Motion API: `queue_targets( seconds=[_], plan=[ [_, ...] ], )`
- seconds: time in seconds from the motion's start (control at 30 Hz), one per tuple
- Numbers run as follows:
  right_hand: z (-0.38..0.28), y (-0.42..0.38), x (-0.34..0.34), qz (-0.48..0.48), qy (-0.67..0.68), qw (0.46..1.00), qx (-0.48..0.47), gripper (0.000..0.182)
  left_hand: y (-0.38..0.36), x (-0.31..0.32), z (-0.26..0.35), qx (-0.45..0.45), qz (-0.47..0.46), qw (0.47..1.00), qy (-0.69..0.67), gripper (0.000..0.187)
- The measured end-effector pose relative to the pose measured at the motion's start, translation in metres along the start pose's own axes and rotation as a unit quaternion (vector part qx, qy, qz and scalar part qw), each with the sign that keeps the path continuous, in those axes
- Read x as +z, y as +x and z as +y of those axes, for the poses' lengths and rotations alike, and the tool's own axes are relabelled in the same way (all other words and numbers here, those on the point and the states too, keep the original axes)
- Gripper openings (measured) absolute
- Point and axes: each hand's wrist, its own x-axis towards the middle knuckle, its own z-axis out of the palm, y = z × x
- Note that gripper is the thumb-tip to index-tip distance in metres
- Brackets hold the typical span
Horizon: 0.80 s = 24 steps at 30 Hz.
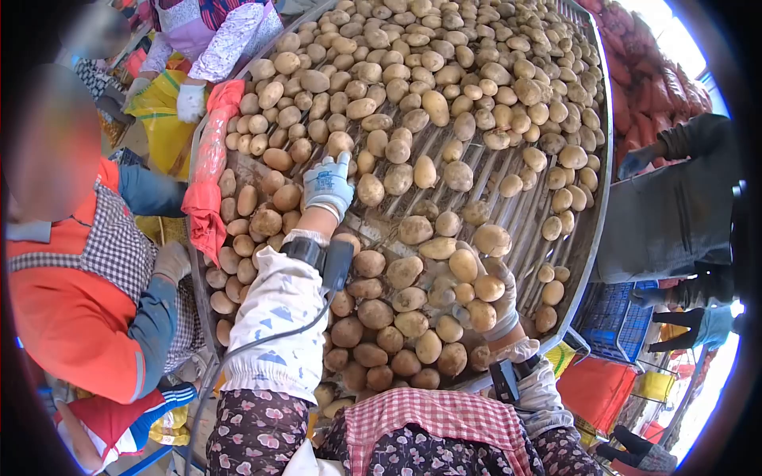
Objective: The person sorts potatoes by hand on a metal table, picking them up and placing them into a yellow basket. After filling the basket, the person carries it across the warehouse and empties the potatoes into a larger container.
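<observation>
My left hand (328,186), in a pale blue and white glove, reaches over the potatoes at the left of the slatted metal table (516,218). Its fingers are stretched out, their tips right at a round potato (340,143). My right hand (502,297), gloved too, is at the lower right among the potatoes, its fingers smeared by motion and partly hidden. Close against it are a smooth potato (463,266), another potato (488,288) and a third potato (482,315); I cannot tell whether it grips one. Darker potatoes (373,313) lie in front of my body.
A pink-red plastic wrap (210,174) covers part of the table's left edge. A person in an orange top (79,293) stands at the left, another person (214,40) at the far left corner. Blue crates (615,321) and red sacks (655,87) are at the right.
</observation>
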Motion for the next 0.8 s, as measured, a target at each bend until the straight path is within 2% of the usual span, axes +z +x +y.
queue_targets(
  seconds=[0.03, 0.1, 0.13, 0.17, 0.23, 0.27, 0.33, 0.37, 0.4, 0.43, 0.47, 0.5, 0.57, 0.6, 0.63, 0.67, 0.7, 0.77, 0.8],
  plan=[
    [-0.001, -0.001, 0.002, -0.002, -0.002, 1.0, -0.002, 0.068, 0.002, -0.001, -0.001, 0.002, 0.003, 1.0, 0.0, 0.049],
    [-0.001, -0.005, 0.007, 0.114, -0.008, 0.991, -0.068, 0.063, -0.002, -0.011, 0.0, 0.011, -0.002, 0.995, -0.098, 0.05],
    [0.0, -0.005, 0.005, 0.114, -0.003, 0.991, -0.073, 0.063, -0.002, 0.001, -0.001, -0.015, 0.062, 0.986, -0.157, 0.049],
    [0.003, -0.004, 0.003, 0.131, -0.001, 0.988, -0.081, 0.062, 0.002, 0.005, 0.0, -0.022, 0.062, 0.979, -0.192, 0.048],
    [0.003, -0.002, 0.001, 0.16, -0.005, 0.983, -0.091, 0.06, 0.024, 0.005, 0.004, -0.071, -0.111, 0.965, -0.226, 0.051],
    [0.002, 0.0, -0.006, 0.106, -0.013, 0.992, -0.069, 0.06, 0.031, 0.003, 0.009, -0.071, -0.11, 0.965, -0.227, 0.051],
    [0.001, -0.003, -0.012, 0.133, -0.003, 0.989, -0.065, 0.06, 0.043, -0.002, 0.022, -0.143, -0.123, 0.969, -0.162, 0.051],
    [0.002, -0.004, -0.012, 0.159, 0.007, 0.985, -0.064, 0.061, 0.048, -0.001, 0.023, -0.14, -0.126, 0.969, -0.162, 0.051],
    [0.003, -0.008, -0.012, 0.162, 0.01, 0.984, -0.068, 0.061, 0.052, 0.0, 0.024, -0.097, -0.135, 0.975, -0.147, 0.051],
    [0.002, -0.01, -0.012, 0.15, 0.011, 0.986, -0.069, 0.061, 0.053, 0.0, 0.025, -0.055, -0.14, 0.98, -0.133, 0.051],
    [-0.001, -0.011, -0.011, 0.136, 0.011, 0.988, -0.069, 0.061, 0.048, 0.001, 0.025, -0.054, -0.139, 0.98, -0.134, 0.051],
    [-0.003, -0.01, -0.009, 0.12, 0.01, 0.99, -0.069, 0.061, 0.036, 0.001, 0.024, -0.021, -0.075, 0.968, -0.239, 0.048],
    [-0.002, -0.008, 0.007, 0.095, -0.014, 0.992, -0.082, 0.059, 0.006, 0.001, 0.024, 0.055, 0.05, 0.899, -0.432, 0.044],
    [0.0, -0.006, 0.014, 0.145, -0.014, 0.983, -0.114, 0.058, -0.012, -0.008, 0.032, 0.004, 0.022, 0.796, -0.605, 0.041],
    [0.001, -0.007, 0.018, 0.197, -0.013, 0.97, -0.144, 0.057, -0.037, -0.025, 0.044, -0.053, -0.009, 0.658, -0.751, 0.039],
    [-0.001, -0.01, 0.013, 0.136, -0.045, 0.983, -0.112, 0.057, -0.062, -0.044, 0.054, -0.083, -0.048, 0.577, -0.811, 0.036],
    [0.001, -0.009, 0.01, 0.139, -0.014, 0.985, -0.099, 0.056, -0.082, -0.043, 0.061, -0.07, -0.074, 0.491, -0.865, 0.035],
    [0.008, -0.01, 0.006, 0.109, -0.021, 0.991, -0.071, 0.055, -0.122, -0.047, 0.093, -0.115, -0.047, 0.414, -0.902, 0.034],
    [0.018, -0.007, 0.015, 0.139, -0.04, 0.986, -0.08, 0.053, -0.137, -0.052, 0.107, -0.087, -0.072, 0.426, -0.897, 0.035]
  ],
)
